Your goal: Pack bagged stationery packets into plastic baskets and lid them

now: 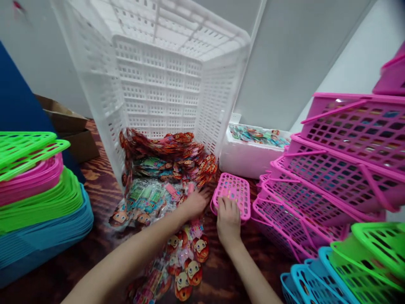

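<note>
From my remote seat I see the right hand (228, 220) with its fingers together, hooked over the near rim of the small pink basket (232, 192), which sits on the dark wooden floor (95, 190) just right of the packets (164, 198). The left hand (195, 202) lies on that heap at the mouth of the tilted white crate (158, 84). Its fingertips are buried among the packets, so I cannot tell whether they pinch one.

I judge the basket light and stiff, an open plastic lattice best taken by its rim. The packets look thin, glossy and slippery. They probably slide over one another, so an edge pinch suits them better than a flat press. Each bears a cartoon face, but no lettering or brand is readable from here.
</note>
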A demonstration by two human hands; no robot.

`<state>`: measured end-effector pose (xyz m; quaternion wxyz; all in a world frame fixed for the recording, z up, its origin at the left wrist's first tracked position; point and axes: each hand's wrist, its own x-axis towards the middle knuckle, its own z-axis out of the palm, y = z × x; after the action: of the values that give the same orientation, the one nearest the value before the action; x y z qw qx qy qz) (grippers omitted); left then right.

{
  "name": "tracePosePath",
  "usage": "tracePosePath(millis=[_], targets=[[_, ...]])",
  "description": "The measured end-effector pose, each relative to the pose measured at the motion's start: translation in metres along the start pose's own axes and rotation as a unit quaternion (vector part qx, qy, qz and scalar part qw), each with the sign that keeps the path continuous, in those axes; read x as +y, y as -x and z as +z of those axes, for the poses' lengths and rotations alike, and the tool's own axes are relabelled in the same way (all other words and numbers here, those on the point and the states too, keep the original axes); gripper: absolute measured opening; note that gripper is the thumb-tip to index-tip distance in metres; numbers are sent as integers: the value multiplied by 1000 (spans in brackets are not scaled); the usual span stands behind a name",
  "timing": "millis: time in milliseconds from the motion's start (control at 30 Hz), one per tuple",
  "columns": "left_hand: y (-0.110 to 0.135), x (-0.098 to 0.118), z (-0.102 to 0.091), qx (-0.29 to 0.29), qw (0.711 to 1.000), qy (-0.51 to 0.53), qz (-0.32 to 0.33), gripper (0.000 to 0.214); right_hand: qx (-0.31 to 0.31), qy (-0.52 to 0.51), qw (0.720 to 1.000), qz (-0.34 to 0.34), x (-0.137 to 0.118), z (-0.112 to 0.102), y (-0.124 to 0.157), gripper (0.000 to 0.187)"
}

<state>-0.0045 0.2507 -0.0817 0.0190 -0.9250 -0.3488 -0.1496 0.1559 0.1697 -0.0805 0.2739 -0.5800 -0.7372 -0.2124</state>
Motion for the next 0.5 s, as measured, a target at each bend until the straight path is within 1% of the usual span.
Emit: tracePosePath(millis=[67,133,167,233,300,367,400,467,500], targets=[[7,11,-7,-12,1000,-8,4,42,-41,40,998,33,11,12,-26,29],[23,27,-18,-12,1000,-19,-11,42,-66,62,994,60,24,19,-46,27],[37,36,-25,-9,999,-22,-22,42,-70,67,993,68,29,21,-54,27],[74,57,-41,3,999,-12,-41,43,-77,73,991,83,38,24,-64,27],[125,77,-58,11,997,18,-70,48,-87,79,989,94,43,25,-71,27],[187,94,-73,30,993,53,-97,49,-98,82,987,101,43,22,-74,28],[221,102,-80,57,988,63,-132,47,-102,82,986,103,41,19,-75,28],[290,117,-93,82,974,64,-200,50,-113,73,985,104,34,10,-71,29],[322,125,-101,100,960,59,-254,47,-117,67,986,101,30,5,-65,30]])
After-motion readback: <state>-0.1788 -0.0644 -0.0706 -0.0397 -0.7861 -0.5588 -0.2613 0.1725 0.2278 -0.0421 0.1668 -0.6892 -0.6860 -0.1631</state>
